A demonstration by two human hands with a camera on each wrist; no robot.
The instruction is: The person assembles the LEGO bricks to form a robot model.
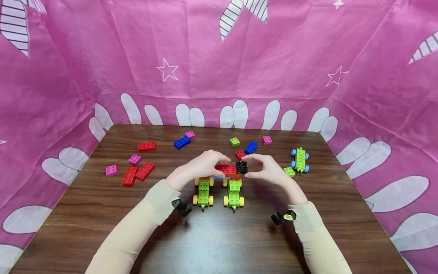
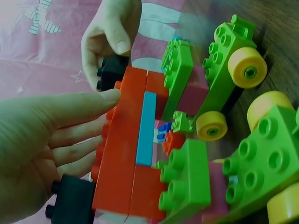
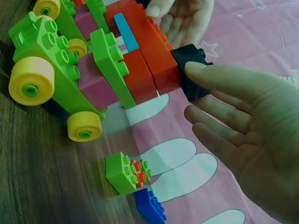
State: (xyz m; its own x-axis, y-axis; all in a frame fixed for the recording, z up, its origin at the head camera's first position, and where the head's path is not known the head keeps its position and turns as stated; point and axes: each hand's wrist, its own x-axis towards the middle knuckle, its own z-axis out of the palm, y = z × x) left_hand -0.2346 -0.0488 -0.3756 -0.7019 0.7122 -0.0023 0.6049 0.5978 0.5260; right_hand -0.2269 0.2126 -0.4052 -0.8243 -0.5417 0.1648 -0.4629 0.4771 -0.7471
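Observation:
A long red brick [image 2: 119, 140] bridges two green wheeled bases with yellow wheels, the left base [image 1: 203, 192] and the right base [image 1: 234, 193]. Smaller red bricks, a blue strip [image 2: 146, 128], green bricks and magenta bricks are stacked beneath it. My left hand [image 1: 205, 163] holds the long red brick near its left end, thumb on the near side, fingers behind. At the right end, my right hand [image 1: 268, 171] pinches a black brick [image 3: 191, 72] between thumb and fingers. Another black brick [image 2: 72, 200] sits at the left end, hidden by my left hand in the head view.
Red bricks [image 1: 130, 176] and pink bricks [image 1: 111, 170] lie at the left. Blue bricks [image 1: 182, 142], a small green brick [image 1: 234, 142] and a small red brick [image 1: 240, 154] lie behind the build. At right stands a green base with blue wheels [image 1: 300, 160], beside another green brick [image 1: 289, 172].

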